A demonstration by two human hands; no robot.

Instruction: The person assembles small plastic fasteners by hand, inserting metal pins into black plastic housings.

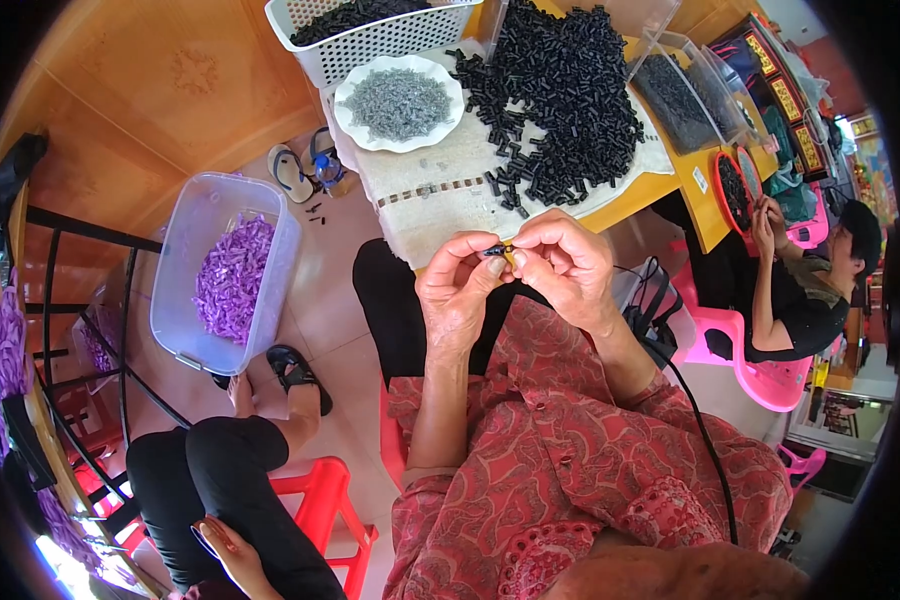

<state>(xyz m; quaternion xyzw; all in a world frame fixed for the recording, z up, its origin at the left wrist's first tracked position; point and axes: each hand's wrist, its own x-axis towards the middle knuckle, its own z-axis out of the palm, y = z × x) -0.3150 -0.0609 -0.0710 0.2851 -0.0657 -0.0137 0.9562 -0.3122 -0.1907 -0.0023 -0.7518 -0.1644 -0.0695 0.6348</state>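
Note:
In front of my chest, close to the table's near edge, both hands meet over a small black tube-like piece [495, 251]. My left hand [455, 295] pinches it between thumb and forefinger. The thumb and forefinger of my right hand [570, 275] close at its other end, and the fingertips hide part of it. Just beyond lies a large heap of short black tube-like pieces [570, 110], spread over a white cloth [410, 225]. To its left, a white scalloped bowl [348, 128] holds many small clear-grey pieces [400, 103].
A white perforated basket [330, 68] of black pieces stands at the back left. Clear plastic boxes [710, 90] are at the right. On the floor sits a clear tub [175, 290] of purple pieces [235, 280]. One person [805, 290] works at right; another's legs [225, 480] are at left.

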